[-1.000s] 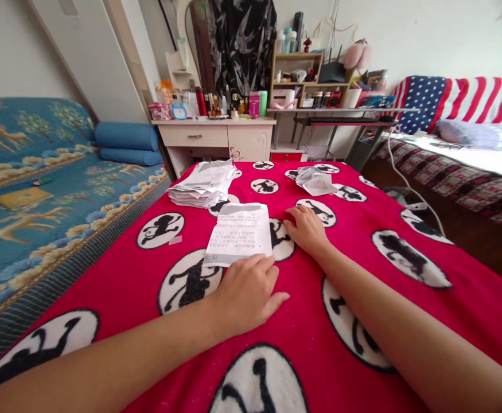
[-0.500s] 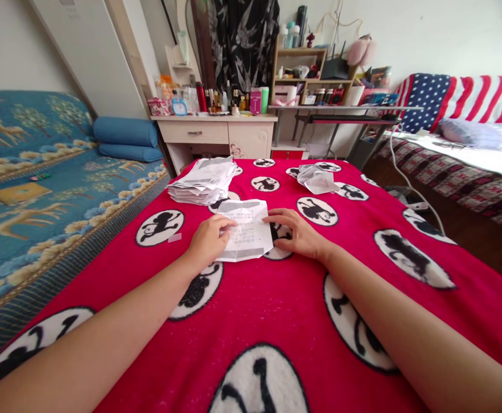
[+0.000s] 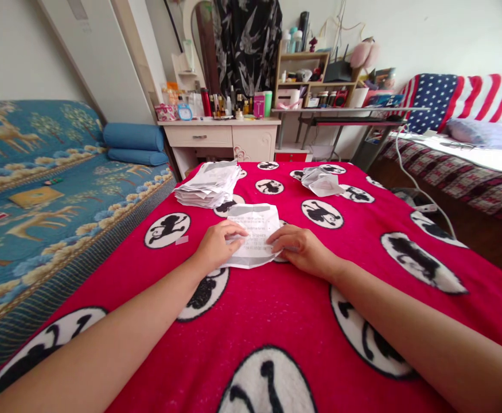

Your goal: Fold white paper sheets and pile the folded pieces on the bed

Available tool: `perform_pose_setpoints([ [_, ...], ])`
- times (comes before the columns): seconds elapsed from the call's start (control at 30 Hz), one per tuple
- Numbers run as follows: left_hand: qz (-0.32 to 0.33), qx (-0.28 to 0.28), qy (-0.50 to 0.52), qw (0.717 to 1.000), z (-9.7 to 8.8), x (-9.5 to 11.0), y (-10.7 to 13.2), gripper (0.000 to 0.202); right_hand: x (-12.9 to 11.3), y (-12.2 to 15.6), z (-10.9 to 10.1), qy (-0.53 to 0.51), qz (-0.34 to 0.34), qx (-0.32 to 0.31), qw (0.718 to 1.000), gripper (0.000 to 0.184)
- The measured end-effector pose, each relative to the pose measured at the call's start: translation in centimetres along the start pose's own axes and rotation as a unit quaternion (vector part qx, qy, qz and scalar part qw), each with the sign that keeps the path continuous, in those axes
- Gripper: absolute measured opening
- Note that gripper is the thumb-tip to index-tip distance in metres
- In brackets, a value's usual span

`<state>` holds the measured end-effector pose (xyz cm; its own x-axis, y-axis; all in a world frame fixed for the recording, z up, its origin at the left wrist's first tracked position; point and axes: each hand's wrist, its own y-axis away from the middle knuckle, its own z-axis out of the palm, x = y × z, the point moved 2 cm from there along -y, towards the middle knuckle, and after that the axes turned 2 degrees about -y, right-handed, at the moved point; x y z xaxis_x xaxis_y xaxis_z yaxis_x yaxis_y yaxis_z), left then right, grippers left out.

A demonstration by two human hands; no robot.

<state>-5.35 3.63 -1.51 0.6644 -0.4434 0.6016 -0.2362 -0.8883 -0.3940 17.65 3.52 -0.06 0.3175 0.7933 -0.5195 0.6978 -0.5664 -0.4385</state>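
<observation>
A white printed paper slip (image 3: 254, 229) lies on the red blanket (image 3: 276, 304) in front of me, its near corners turned in. My left hand (image 3: 218, 245) rests on the slip's left side with fingers curled and pressing on it. My right hand (image 3: 299, 248) presses on the slip's right near corner, fingers bent together. Behind the slip to the left sits a stack of similar papers (image 3: 210, 184). A small heap of crumpled papers (image 3: 320, 180) lies at the back right of the blanket.
A blue patterned bed (image 3: 39, 189) runs along the left with blue bolsters (image 3: 134, 140). A dresser (image 3: 216, 137) with bottles, a shelf desk (image 3: 319, 97), and a bed with a flag-print cover (image 3: 466, 115) stand behind. A white cable (image 3: 427, 189) trails at right.
Both hands moved onto the slip: the left came up from its near edge to its left side, the right slid in from the right. The slip's near corners are now folded.
</observation>
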Motion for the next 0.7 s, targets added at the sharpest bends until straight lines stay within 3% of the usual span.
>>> perform_pose_setpoints([
  [0.2,0.117,-0.076,0.006,0.99,0.3,2.2,0.7,0.013,-1.2,3.3,-2.1,0.033,0.016,0.003,0.999,0.022],
  [0.5,0.12,-0.097,0.02,0.988,0.4,2.1,0.7,0.02,-3.5,3.1,-0.9,0.065,0.022,-0.08,0.994,0.041],
  [0.7,0.115,-0.098,0.034,0.988,0.3,2.2,0.7,0.02,-3.6,2.8,-1.1,0.064,0.031,-0.098,0.993,0.024],
])
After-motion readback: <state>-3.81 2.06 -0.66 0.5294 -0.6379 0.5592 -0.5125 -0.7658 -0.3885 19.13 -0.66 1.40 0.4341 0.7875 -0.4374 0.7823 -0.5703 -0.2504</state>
